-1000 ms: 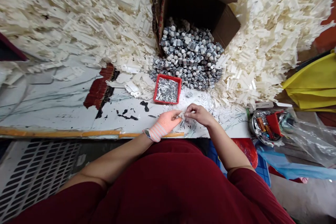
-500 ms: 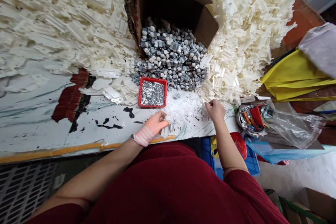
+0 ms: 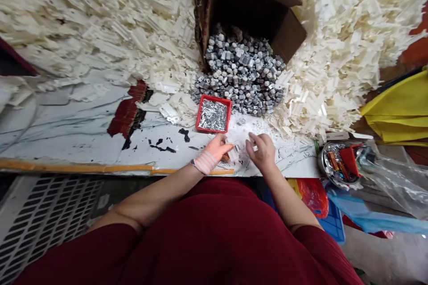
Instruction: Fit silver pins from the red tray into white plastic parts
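No legible txt anywhere; red print on cardboard box flap [image 3: 204,13] too blurred.

A cardboard box [image 3: 249,4] lies on its side on the workbench [image 3: 67,138], with hexagonal metal parts [image 3: 240,71] spilling forward from its mouth. Plastic pieces [image 3: 100,31] are heaped left and right of it. A small tray [image 3: 214,97] of pins [image 3: 212,116] sits directly before the spill. The left hand [image 3: 216,151] and right hand [image 3: 262,153] are in front of the tray. A metal bowl [image 3: 334,162] stands to their right.
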`<state>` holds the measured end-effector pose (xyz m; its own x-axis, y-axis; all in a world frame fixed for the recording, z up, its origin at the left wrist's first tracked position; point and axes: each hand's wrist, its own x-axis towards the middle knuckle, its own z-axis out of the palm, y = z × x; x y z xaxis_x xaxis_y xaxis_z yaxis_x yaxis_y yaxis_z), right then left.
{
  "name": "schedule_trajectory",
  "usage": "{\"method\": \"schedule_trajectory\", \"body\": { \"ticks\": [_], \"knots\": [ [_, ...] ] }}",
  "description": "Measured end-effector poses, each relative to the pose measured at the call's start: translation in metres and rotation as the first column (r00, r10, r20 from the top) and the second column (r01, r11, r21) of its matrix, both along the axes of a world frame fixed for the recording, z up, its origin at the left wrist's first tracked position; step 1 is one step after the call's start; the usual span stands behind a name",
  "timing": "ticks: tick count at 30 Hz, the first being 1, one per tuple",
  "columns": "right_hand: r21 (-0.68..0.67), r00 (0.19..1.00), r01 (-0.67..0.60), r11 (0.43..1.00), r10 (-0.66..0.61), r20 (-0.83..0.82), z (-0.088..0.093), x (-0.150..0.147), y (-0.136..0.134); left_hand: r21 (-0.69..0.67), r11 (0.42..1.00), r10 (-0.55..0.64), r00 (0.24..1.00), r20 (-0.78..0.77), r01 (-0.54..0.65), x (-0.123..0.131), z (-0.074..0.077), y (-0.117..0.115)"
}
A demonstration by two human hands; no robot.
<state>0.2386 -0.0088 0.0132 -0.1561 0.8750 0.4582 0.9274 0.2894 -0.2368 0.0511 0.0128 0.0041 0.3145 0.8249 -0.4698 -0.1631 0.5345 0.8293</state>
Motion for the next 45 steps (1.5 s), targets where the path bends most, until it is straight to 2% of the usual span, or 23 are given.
{"method": "schedule_trajectory", "body": {
  "ticks": [2, 4, 9, 11, 13, 15, 17, 19, 21, 22, 24, 26, 27, 30, 32, 34, 36, 38, 41, 45],
  "knots": [
    [0.019, 0.992, -0.118, 0.993, 0.119, -0.034, -0.003, -0.023, -0.012, 0.039, 0.999, 0.015, 0.999, -0.043, -0.013, -0.002, -0.001, 0.002],
    [-0.009, 0.982, -0.182, 0.983, 0.181, -0.061, -0.005, -0.038, -0.020, 0.075, 0.997, 0.033, 0.996, -0.088, -0.026, -0.006, 0.000, 0.003],
    [-0.106, 0.946, -0.254, 0.961, 0.225, -0.232, -0.006, -0.049, -0.022, 0.106, 0.994, 0.005, 0.990, -0.144, 0.010, -0.015, 0.006, 0.002],
    [-0.140, 0.929, -0.255, 0.957, 0.202, -0.311, -0.004, -0.050, -0.022, 0.121, 0.992, 0.002, 0.990, -0.139, 0.015, -0.018, 0.010, 0.000],
    [-0.190, 0.900, -0.267, 0.945, 0.174, -0.399, -0.002, -0.051, -0.022, 0.147, 0.989, -0.010, 0.998, -0.054, 0.017, -0.020, 0.015, -0.002],
    [-0.262, 0.843, -0.325, 0.909, 0.153, -0.516, 0.002, -0.051, -0.021, 0.170, 0.985, -0.032, 0.999, 0.022, 0.028, -0.022, 0.018, -0.004],
    [-0.356, 0.766, -0.377, 0.855, 0.072, -0.638, 0.007, -0.048, -0.017, 0.200, 0.979, -0.045, 0.999, 0.006, 0.043, -0.023, 0.019, -0.005],
    [-0.430, 0.717, -0.349, 0.833, -0.059, -0.695, 0.011, -0.043, -0.009, 0.242, 0.968, -0.054, 0.998, -0.043, 0.063, -0.023, 0.019, -0.005],
    [-0.475, 0.733, -0.294, 0.829, -0.124, -0.669, 0.015, -0.037, 0.000, 0.299, 0.950, -0.075, 0.994, -0.074, 0.094, -0.024, 0.019, -0.006],
    [-0.495, 0.764, -0.295, 0.817, -0.109, -0.636, 0.016, -0.035, 0.004, 0.330, 0.937, -0.086, 0.992, -0.097, 0.114, -0.024, 0.019, -0.007],
    [-0.545, 0.817, -0.368, 0.753, -0.018, -0.576, 0.019, -0.035, 0.009, 0.393, 0.905, -0.095, 0.978, -0.184, 0.162, -0.025, 0.021, -0.010],
    [-0.564, 0.816, -0.442, 0.697, 0.051, -0.576, 0.021, -0.038, 0.010, 0.438, 0.872, -0.089, 0.952, -0.291, 0.216, -0.027, 0.025, -0.015],
    [-0.555, 0.804, -0.458, 0.695, 0.057, -0.592, 0.021, -0.040, 0.009, 0.449, 0.862, -0.081, 0.938, -0.337, 0.236, -0.028, 0.028, -0.016],
    [-0.509, 0.774, -0.453, 0.732, 0.040, -0.631, 0.023, -0.045, 0.007, 0.453, 0.854, -0.054, 0.910, -0.411, 0.255, -0.029, 0.033, -0.019],
    [-0.489, 0.786, -0.443, 0.751, 0.063, -0.615, 0.027, -0.045, 0.008, 0.464, 0.859, -0.024, 0.922, -0.386, 0.217, -0.030, 0.034, -0.017],
    [-0.490, 0.840, -0.416, 0.766, 0.118, -0.529, 0.031, -0.044, 0.009, 0.484, 0.866, 0.030, 0.955, -0.296, 0.123, -0.031, 0.030, -0.013],
    [-0.509, 0.914, -0.355, 0.784, 0.175, -0.366, 0.035, -0.044, 0.009, 0.477, 0.879, 0.077, 0.981, -0.178, 0.017, -0.031, 0.025, -0.010],
    [-0.518, 0.955, -0.293, 0.803, 0.220, -0.199, 0.036, -0.048, 0.006, 0.428, 0.903, 0.071, 0.994, -0.080, -0.030, -0.032, 0.020, -0.008],
    [-0.483, 0.963, -0.263, 0.835, 0.261, -0.074, 0.035, -0.053, 0.000, 0.346, 0.937, 0.021, 0.998, 0.060, -0.041, -0.032, 0.016, -0.008],
    [-0.359, 0.951, -0.305, 0.882, 0.302, -0.066, 0.037, -0.053, -0.003, 0.280, 0.958, -0.003, 0.976, 0.219, -0.060, -0.035, 0.021, -0.009]
  ]
}}
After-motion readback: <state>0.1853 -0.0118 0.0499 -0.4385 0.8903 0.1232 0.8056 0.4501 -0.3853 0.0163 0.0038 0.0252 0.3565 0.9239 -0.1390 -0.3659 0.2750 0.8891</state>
